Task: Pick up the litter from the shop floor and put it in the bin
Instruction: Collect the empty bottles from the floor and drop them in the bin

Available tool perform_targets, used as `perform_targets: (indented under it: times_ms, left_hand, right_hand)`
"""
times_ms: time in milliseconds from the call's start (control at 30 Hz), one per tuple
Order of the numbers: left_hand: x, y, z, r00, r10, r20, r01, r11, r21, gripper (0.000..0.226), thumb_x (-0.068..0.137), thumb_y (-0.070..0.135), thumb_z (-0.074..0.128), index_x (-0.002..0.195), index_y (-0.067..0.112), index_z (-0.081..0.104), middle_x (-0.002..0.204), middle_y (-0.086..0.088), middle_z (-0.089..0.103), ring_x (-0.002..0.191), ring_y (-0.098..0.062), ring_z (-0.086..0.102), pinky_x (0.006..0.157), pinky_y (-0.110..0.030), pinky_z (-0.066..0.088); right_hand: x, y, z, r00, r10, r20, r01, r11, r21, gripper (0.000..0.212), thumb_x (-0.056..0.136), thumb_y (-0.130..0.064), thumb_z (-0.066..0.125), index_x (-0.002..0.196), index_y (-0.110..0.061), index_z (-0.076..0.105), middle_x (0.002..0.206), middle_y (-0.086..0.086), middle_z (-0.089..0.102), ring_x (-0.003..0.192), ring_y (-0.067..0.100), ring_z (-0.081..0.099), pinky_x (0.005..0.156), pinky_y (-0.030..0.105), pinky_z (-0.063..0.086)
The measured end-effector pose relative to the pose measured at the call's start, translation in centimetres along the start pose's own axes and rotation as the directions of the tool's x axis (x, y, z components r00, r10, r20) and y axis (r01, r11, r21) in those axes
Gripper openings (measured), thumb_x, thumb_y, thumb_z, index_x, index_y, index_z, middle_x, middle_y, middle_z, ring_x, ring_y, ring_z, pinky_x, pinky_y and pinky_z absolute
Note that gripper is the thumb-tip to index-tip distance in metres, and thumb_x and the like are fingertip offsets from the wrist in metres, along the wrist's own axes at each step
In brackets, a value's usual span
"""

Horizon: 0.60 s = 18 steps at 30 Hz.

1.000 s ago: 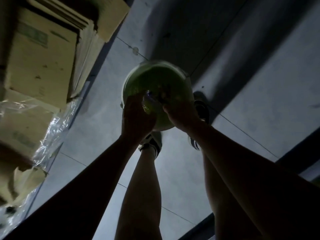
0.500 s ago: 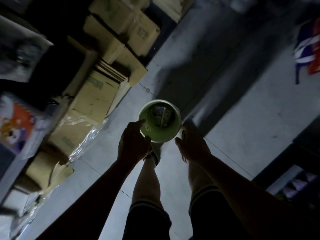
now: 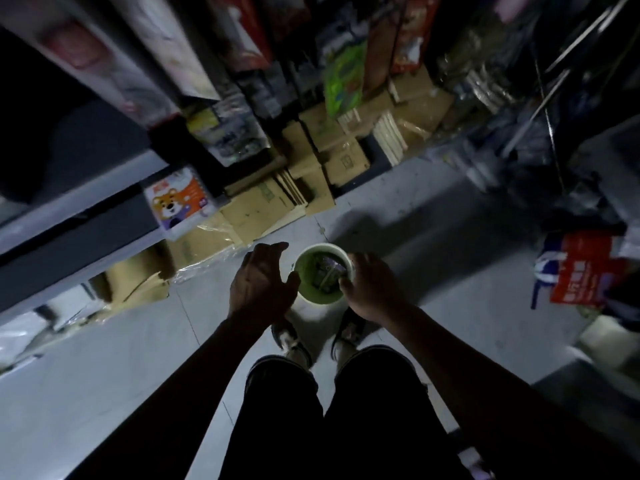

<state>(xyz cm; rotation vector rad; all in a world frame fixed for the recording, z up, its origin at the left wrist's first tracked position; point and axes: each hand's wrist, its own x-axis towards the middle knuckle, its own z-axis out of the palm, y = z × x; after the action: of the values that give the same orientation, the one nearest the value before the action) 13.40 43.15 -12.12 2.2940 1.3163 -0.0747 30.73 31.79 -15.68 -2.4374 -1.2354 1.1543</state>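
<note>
Litter (image 3: 325, 277) inside green bin (image 3: 306, 289): too dark and blurred to identify, partly covered by right hand (image 3: 372, 292) fingers (image 3: 346, 282) at rim. Left hand (image 3: 259, 284) fingertips blurred, contact with bin wall unclear. Shelf goods (image 3: 242, 46) beyond fingers motion-smeared. Both forearms cut off by bottom edge.

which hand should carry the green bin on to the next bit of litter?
Right. The right hand already grips the green bin at its rim; the left hand is beside it, fingers spread, holding nothing.
</note>
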Motion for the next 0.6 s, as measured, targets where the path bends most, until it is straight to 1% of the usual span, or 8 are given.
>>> perform_targets:
  times_ms: [67, 167, 300, 367, 500, 600]
  left_hand:
    - [-1.8, -0.3, -1.7, 0.997, -0.071, -0.024, 0.071, 0.997, -0.009, 0.058, 0.087, 0.036, 0.071, 0.14, 0.019, 0.055, 0.131, -0.008, 0.06, 0.12, -0.029, 0.056, 0.091, -0.043, 0.053]
    - [-4.7, -1.9, -3.5, 0.986, -0.15, -0.07, 0.148, 0.988, -0.037, 0.06, 0.086, 0.037, 0.071, 0.14, 0.018, 0.054, 0.133, -0.008, 0.06, 0.121, -0.03, 0.056, 0.093, -0.043, 0.053]
    - [-9.4, -4.9, -5.5, 0.951, -0.273, -0.144, 0.263, 0.961, -0.085, 0.062, 0.086, 0.04, 0.07, 0.141, 0.018, 0.053, 0.135, -0.008, 0.059, 0.121, -0.03, 0.056, 0.091, -0.043, 0.054]
    - [-12.3, -6.5, -6.4, 0.917, -0.353, -0.187, 0.335, 0.934, -0.122, 0.062, 0.086, 0.04, 0.07, 0.142, 0.018, 0.052, 0.134, -0.007, 0.058, 0.122, -0.03, 0.055, 0.089, -0.043, 0.053]
    - [-20.0, -10.4, -7.4, 0.837, -0.481, -0.262, 0.438, 0.875, -0.206, 0.062, 0.086, 0.037, 0.072, 0.141, 0.015, 0.053, 0.132, -0.009, 0.059, 0.118, -0.032, 0.056, 0.086, -0.043, 0.053]
    - [-26.5, -13.2, -7.5, 0.755, -0.584, -0.299, 0.522, 0.811, -0.265, 0.062, 0.086, 0.038, 0.07, 0.141, 0.016, 0.053, 0.131, -0.009, 0.059, 0.118, -0.031, 0.055, 0.085, -0.042, 0.053]
  right_hand:
    - [-1.3, -1.8, -1.0, 0.998, -0.053, 0.021, 0.053, 0.998, -0.038, 0.054, 0.095, -0.043, 0.051, 0.141, -0.017, 0.043, 0.131, 0.013, 0.051, 0.118, 0.031, 0.053, 0.095, 0.044, 0.049]
    - [-3.0, -4.5, -1.6, 0.992, -0.123, 0.031, 0.125, 0.987, -0.101, 0.054, 0.096, -0.042, 0.051, 0.143, -0.017, 0.042, 0.135, 0.013, 0.049, 0.122, 0.03, 0.05, 0.096, 0.041, 0.046]
    - [-5.2, -8.5, -0.6, 0.963, -0.259, 0.075, 0.27, 0.941, -0.205, 0.051, 0.094, -0.04, 0.056, 0.139, -0.018, 0.045, 0.135, 0.012, 0.052, 0.124, 0.03, 0.049, 0.099, 0.039, 0.043]
    - [-6.4, -10.7, 0.5, 0.948, -0.299, 0.11, 0.316, 0.921, -0.229, 0.048, 0.095, -0.04, 0.056, 0.138, -0.021, 0.044, 0.134, 0.009, 0.052, 0.123, 0.029, 0.049, 0.098, 0.038, 0.043]
    - [-9.7, -15.7, 3.7, 0.898, -0.388, 0.207, 0.436, 0.848, -0.301, 0.052, 0.098, -0.04, 0.051, 0.146, -0.022, 0.039, 0.143, 0.007, 0.044, 0.131, 0.027, 0.045, 0.103, 0.038, 0.039]
    - [-12.8, -19.0, 6.7, 0.855, -0.438, 0.277, 0.514, 0.788, -0.339, 0.053, 0.098, -0.044, 0.047, 0.146, -0.025, 0.036, 0.143, 0.007, 0.042, 0.13, 0.028, 0.045, 0.103, 0.042, 0.041]
